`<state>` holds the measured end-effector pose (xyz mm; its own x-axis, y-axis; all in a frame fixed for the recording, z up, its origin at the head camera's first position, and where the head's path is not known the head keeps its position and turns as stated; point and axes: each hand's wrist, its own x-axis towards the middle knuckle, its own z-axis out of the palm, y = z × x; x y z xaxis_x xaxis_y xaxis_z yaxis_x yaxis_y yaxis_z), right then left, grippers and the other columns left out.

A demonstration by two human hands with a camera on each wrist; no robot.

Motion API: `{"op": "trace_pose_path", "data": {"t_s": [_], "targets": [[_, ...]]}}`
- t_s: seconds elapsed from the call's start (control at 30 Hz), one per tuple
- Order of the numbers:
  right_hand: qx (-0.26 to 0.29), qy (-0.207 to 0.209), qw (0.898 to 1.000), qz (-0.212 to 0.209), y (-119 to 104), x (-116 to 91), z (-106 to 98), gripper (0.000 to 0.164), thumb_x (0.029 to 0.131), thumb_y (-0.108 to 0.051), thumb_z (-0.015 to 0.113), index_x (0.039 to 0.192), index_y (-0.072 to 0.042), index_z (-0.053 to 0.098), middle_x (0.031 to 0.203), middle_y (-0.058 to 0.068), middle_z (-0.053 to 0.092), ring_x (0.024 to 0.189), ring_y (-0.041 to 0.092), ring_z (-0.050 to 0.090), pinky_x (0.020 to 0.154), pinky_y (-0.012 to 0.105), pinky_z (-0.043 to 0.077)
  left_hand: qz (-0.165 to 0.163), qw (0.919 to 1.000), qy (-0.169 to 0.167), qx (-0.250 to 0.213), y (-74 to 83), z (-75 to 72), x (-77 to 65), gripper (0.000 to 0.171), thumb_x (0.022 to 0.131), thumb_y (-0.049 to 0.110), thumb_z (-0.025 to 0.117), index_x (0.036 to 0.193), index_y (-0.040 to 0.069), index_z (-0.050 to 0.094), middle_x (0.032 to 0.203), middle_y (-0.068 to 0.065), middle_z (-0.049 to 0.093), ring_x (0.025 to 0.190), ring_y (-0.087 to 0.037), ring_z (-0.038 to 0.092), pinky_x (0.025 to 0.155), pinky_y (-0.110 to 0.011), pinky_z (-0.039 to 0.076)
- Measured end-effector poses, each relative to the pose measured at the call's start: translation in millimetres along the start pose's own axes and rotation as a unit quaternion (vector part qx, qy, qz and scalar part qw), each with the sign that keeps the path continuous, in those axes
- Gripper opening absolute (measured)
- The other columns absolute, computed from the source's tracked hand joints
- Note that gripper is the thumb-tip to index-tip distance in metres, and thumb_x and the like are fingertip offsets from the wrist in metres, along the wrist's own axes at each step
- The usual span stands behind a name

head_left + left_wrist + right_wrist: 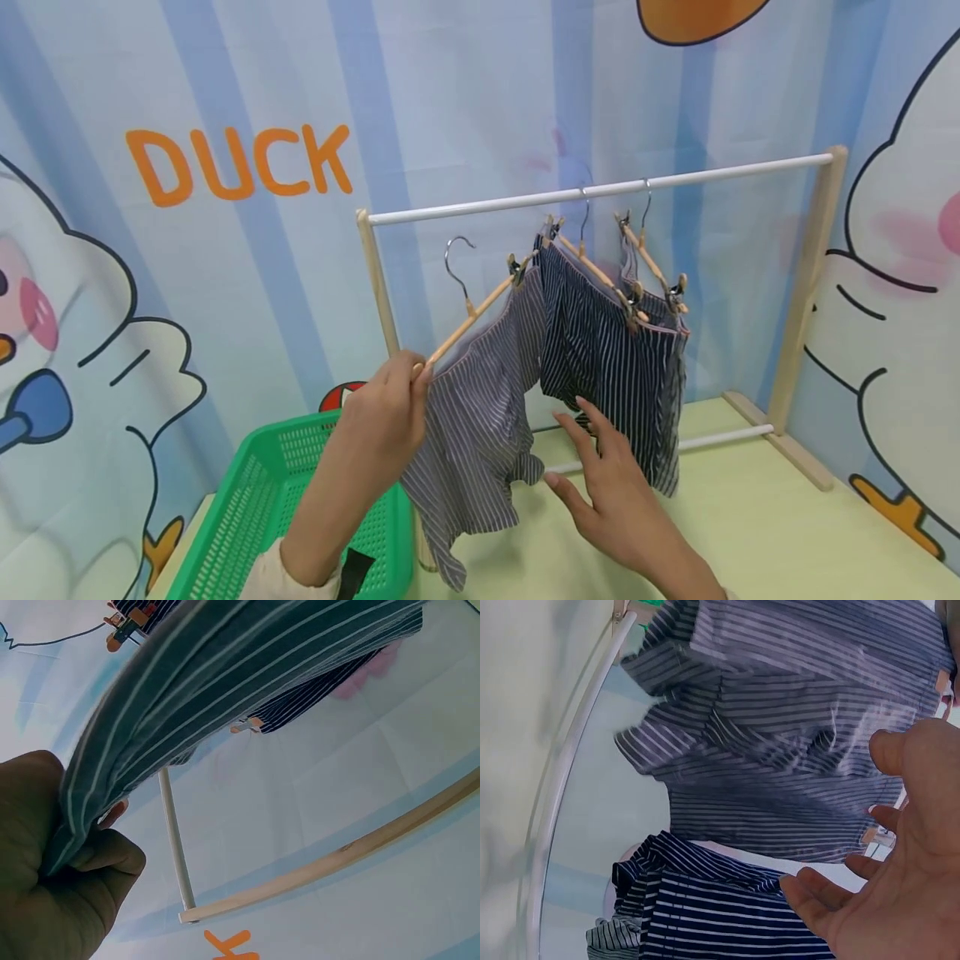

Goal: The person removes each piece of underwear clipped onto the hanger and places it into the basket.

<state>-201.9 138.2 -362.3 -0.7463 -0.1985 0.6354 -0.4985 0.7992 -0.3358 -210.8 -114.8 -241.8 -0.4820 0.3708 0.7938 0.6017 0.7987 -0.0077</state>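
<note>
Rail [465, 204] gives us open room between its left post [381, 287] and the navy shorts [592, 333]. Grey shorts [480, 400], white-striped and creased, hang tilted between our hands, clipped to a hanger [471, 322] whose hook [447, 258] sits below the rail. Our left hand [386, 412] pinches its lower end; our right hand [611, 496] is loosely spread nearby.

Head view: grey shorts [480, 408], 6 o'clock, fine pale stripes. Navy shorts [592, 333], 3 o'clock, white stripes. Basket [234, 508], 7 to 8 o'clock, plain green. Tabletop [750, 525], 4 o'clock, pale yellow. Backdrop [480, 92], 12 o'clock, blue-and-white stripes; lettering [241, 158], 10 o'clock, orange.
</note>
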Motion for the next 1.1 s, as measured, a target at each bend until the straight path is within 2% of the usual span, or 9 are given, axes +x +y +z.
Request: {"op": "trace_pose_path", "data": {"t_s": [0.23, 0.47, 0.57, 0.83, 1.0, 1.1], "targets": [[0.009, 0.003, 1.0, 0.009, 3.2, 3.2, -3.7, 0.067, 0.096, -0.034, 0.061, 0.153, -0.023, 0.027, 0.159, 0.017, 0.021, 0.13, 0.039, 0.045, 0.097, 0.061, 0.043, -0.012, 0.9997, -0.017, -0.013, 3.4, -2.4, -15.0, 0.008, 0.097, 0.008, 0.059, 0.099, 0.0, 0.058, 0.071, -0.001, 0.049, 0.051, -0.005, 0.033, 0.046, -0.013, 0.031], [0.015, 0.018, 1.0, 0.003, 5.5, 4.4, -8.7, 0.069, 0.097, -0.03, 0.061, 0.154, -0.022, 0.023, 0.158, 0.02, 0.019, 0.138, 0.045, 0.033, 0.098, 0.065, 0.04, -0.011, 0.9989, -0.032, -0.031, 6.5, -1.6, -28.2, 0.007, 0.096, 0.007, 0.06, 0.099, 0.001, 0.059, 0.069, 0.002, 0.045, 0.054, -0.003, 0.031, 0.046, -0.013, 0.031], [0.019, 0.016, 1.0, 0.002, 6.8, 4.5, -11.0, 0.068, 0.097, -0.029, 0.061, 0.153, -0.021, 0.024, 0.158, 0.021, 0.018, 0.133, 0.042, 0.037, 0.095, 0.064, 0.042, -0.013, 0.9975, -0.04, -0.057, 5.9, -0.2, -34.3, 0.004, 0.097, 0.006, 0.058, 0.098, 0.003, 0.059, 0.07, 0.004, 0.044, 0.054, -0.001, 0.03, 0.046, -0.014, 0.031], [0.022, 0.01, 1.0, -0.001, 13.6, 6.0, -16.7, 0.067, 0.097, -0.027, 0.061, 0.152, -0.014, 0.025, 0.158, 0.023, 0.015, 0.126, 0.042, 0.04, 0.093, 0.063, 0.039, 0.014, 0.9919, -0.044, -0.118, 1.9, 6.5, -47.5, 0.005, 0.099, 0.007, 0.054, 0.096, 0.006, 0.058, 0.072, 0.007, 0.046, 0.058, 0.002, 0.033, 0.049, -0.013, 0.033], [0.023, 0.01, 1.0, 0.001, 16.0, 6.3, -18.5, 0.068, 0.097, -0.027, 0.061, 0.153, -0.016, 0.024, 0.158, 0.022, 0.013, 0.125, 0.04, 0.039, 0.092, 0.064, 0.038, 0.034, 0.9897, -0.036, -0.134, -0.2, 10.4, -56.2, 0.006, 0.099, 0.007, 0.054, 0.096, 0.006, 0.059, 0.073, 0.008, 0.046, 0.059, 0.004, 0.032, 0.05, -0.011, 0.033], [0.025, 0.018, 1.0, 0.002, 16.7, 5.5, -18.8, 0.069, 0.096, -0.024, 0.063, 0.153, -0.016, 0.024, 0.158, 0.022, 0.013, 0.125, 0.04, 0.04, 0.093, 0.066, 0.037, 0.039, 0.9885, -0.042, -0.14, -0.6, 10.6, -61.2, 0.004, 0.099, 0.007, 0.055, 0.097, 0.008, 0.059, 0.073, 0.009, 0.045, 0.059, 0.005, 0.03, 0.05, -0.011, 0.032]]}}
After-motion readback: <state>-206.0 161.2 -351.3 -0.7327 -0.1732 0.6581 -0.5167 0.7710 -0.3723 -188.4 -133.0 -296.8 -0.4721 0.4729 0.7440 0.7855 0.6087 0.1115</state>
